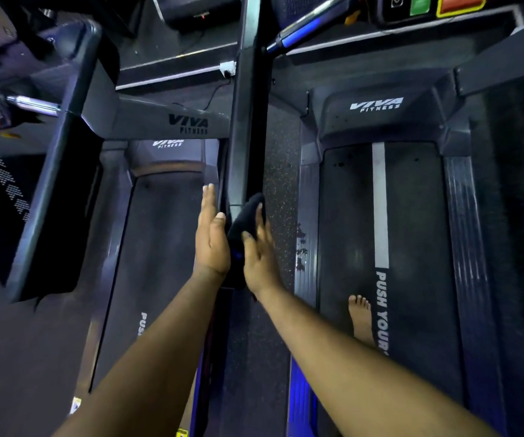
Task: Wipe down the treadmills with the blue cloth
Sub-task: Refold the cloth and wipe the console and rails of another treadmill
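Head view: I see blue cloth sandwiched between both hands against lower end of dark upright post between two treadmills. Left hand flat, fingers straight, pressing cloth. Right hand fingers extended over cloth. Bare foot on right treadmill belt.

"VIVA FITNESS" marks both treadmill hoods and a crossbar; the right belt reads "PUSH YOUR" (rest hidden).
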Demonstrator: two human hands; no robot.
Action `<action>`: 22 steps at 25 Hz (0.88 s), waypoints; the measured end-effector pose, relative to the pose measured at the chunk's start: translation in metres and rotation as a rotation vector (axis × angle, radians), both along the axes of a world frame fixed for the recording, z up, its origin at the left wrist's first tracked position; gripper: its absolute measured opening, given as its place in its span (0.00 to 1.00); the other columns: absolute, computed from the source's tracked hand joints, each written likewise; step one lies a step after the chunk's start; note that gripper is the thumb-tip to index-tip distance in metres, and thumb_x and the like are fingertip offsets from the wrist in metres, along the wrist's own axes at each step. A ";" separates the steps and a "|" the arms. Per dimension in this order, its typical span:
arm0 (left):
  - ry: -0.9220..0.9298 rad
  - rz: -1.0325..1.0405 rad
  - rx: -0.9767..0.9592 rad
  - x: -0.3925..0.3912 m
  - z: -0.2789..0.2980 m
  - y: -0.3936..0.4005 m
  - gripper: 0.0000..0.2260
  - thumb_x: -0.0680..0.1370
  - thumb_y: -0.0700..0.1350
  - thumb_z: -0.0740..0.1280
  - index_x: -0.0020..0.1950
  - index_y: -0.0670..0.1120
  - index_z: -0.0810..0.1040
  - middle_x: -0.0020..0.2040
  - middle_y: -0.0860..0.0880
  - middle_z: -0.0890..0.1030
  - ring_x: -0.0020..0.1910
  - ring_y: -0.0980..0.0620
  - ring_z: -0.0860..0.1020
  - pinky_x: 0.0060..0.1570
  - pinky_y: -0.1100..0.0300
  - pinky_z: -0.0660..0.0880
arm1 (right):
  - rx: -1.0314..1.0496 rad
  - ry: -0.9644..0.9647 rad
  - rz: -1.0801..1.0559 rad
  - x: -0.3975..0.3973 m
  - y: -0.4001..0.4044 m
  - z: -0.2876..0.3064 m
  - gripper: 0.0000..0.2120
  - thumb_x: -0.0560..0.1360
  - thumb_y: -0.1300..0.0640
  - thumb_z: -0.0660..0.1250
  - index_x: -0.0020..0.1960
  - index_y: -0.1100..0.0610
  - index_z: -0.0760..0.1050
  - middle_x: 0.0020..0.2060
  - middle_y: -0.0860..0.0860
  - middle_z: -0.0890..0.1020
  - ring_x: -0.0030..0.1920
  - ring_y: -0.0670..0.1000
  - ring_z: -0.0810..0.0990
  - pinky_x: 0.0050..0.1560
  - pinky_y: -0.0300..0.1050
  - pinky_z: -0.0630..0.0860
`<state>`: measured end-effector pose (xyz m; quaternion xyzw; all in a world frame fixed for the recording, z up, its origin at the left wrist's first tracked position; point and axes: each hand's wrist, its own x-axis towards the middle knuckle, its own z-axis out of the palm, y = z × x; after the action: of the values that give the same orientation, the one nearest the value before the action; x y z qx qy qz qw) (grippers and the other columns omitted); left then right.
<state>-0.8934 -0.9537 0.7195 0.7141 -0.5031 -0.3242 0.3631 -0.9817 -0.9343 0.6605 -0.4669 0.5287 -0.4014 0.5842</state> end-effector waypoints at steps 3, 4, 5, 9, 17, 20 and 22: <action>-0.044 0.019 0.093 -0.014 0.011 0.010 0.30 0.79 0.51 0.51 0.80 0.46 0.54 0.81 0.50 0.53 0.78 0.59 0.51 0.79 0.51 0.50 | 0.001 0.111 0.189 -0.030 0.023 0.010 0.29 0.83 0.50 0.57 0.80 0.46 0.49 0.78 0.55 0.62 0.77 0.55 0.61 0.73 0.40 0.56; -0.072 0.011 0.159 -0.020 0.017 0.014 0.31 0.78 0.54 0.51 0.81 0.48 0.52 0.81 0.51 0.52 0.78 0.60 0.50 0.79 0.49 0.48 | -0.005 0.130 0.249 -0.045 0.022 0.015 0.30 0.83 0.52 0.60 0.81 0.46 0.50 0.75 0.55 0.65 0.75 0.55 0.64 0.70 0.38 0.58; -0.116 0.000 0.227 -0.027 0.022 0.018 0.32 0.78 0.58 0.50 0.81 0.50 0.50 0.82 0.53 0.50 0.78 0.61 0.49 0.79 0.47 0.45 | 0.007 0.138 0.280 -0.061 0.017 0.020 0.33 0.82 0.53 0.63 0.81 0.45 0.51 0.74 0.54 0.66 0.74 0.54 0.66 0.69 0.37 0.60; -0.334 -0.159 0.223 -0.045 0.039 0.025 0.42 0.74 0.70 0.51 0.82 0.48 0.47 0.81 0.55 0.47 0.78 0.59 0.42 0.75 0.49 0.34 | 0.087 0.057 0.076 -0.105 -0.040 0.057 0.42 0.75 0.50 0.73 0.80 0.46 0.52 0.76 0.49 0.64 0.75 0.47 0.63 0.74 0.45 0.62; 0.165 -0.044 0.120 -0.095 0.072 -0.093 0.35 0.69 0.59 0.76 0.71 0.44 0.72 0.63 0.47 0.81 0.63 0.50 0.78 0.65 0.48 0.75 | 0.158 -0.256 0.005 -0.154 -0.172 0.124 0.23 0.78 0.58 0.63 0.73 0.52 0.68 0.67 0.53 0.77 0.68 0.53 0.75 0.70 0.53 0.71; 0.087 -0.056 0.089 -0.099 0.083 -0.138 0.08 0.75 0.47 0.72 0.51 0.46 0.80 0.47 0.46 0.85 0.47 0.46 0.82 0.47 0.50 0.80 | 0.072 -0.051 -0.008 -0.170 -0.208 0.133 0.11 0.78 0.58 0.68 0.59 0.56 0.76 0.55 0.54 0.84 0.58 0.56 0.82 0.61 0.57 0.78; 0.082 -0.040 0.087 -0.095 0.085 -0.172 0.04 0.77 0.45 0.69 0.51 0.47 0.79 0.47 0.47 0.84 0.48 0.48 0.81 0.47 0.52 0.78 | -0.031 0.164 -0.027 -0.181 -0.236 0.136 0.10 0.75 0.51 0.72 0.53 0.55 0.76 0.49 0.51 0.84 0.51 0.52 0.83 0.55 0.57 0.80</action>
<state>-0.9885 -1.1255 0.8047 0.7053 -0.4873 -0.3819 0.3454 -1.1625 -1.1708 0.7964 -0.5001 0.5749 -0.3777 0.5261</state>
